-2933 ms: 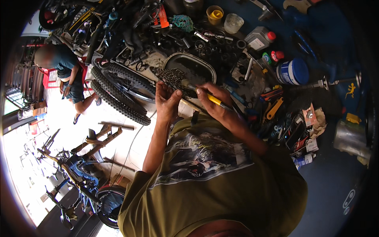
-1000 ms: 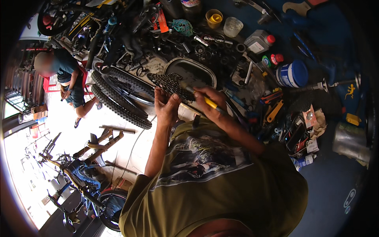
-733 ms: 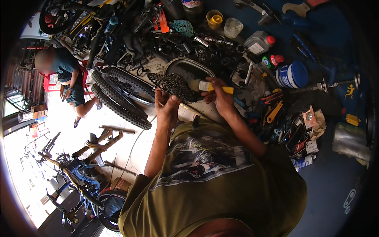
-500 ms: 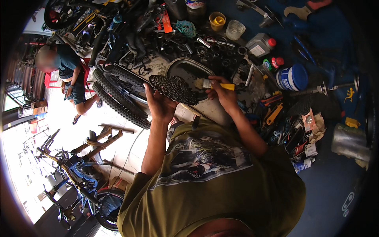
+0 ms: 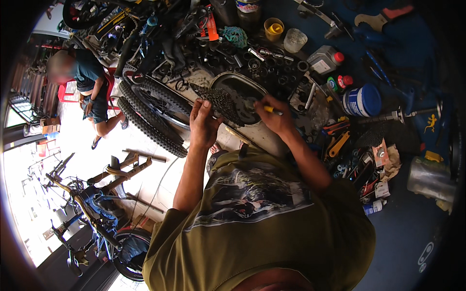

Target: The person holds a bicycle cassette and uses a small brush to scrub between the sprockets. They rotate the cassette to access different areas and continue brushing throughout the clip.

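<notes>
Messy worktop: L hand pinches cassette @ near edge, R hand grips brush.

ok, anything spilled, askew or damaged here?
Nothing stands out. Left grip holds the bicycle cassette, right grip the yellow-handled brush. Loose bicycle parts clutter the area; no spill shows, fine damage untellable.

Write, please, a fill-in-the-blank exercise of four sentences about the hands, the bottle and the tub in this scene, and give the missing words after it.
The sprocket cassette is held in the person's ____ hand.
The right hand grips a brush handle that is mostly ____.
The cap of the grey bottle is ____.
The lid of the large tub is ____.

Missing words: left; yellow; red; blue.
</notes>
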Demonstrator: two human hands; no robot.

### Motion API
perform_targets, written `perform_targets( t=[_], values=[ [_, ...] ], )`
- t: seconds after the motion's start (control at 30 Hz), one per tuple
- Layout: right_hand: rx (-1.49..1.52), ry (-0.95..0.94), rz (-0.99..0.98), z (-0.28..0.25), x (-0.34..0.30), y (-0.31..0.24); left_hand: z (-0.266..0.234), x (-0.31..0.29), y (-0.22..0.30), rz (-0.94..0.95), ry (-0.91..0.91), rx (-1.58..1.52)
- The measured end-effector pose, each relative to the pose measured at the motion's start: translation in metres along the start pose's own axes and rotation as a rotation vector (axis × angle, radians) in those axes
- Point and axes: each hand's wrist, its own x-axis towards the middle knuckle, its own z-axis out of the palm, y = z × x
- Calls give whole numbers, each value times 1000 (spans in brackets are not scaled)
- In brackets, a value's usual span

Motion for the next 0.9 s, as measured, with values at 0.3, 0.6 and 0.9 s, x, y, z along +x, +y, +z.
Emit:
perform_targets(
  t=[0.3, 0.6, 0.9],
  values=[
    [379, 96, -83, 17, -15, -42, 10, -2, -7, 17, 22, 37],
    [381, 135, -184, 19, -12, -74, 10, -2, -5, 18, 18, 28],
    [314, 156, -155, 17, -17, -66, 8, -3, -9, 31, 24, 20]
  ],
)
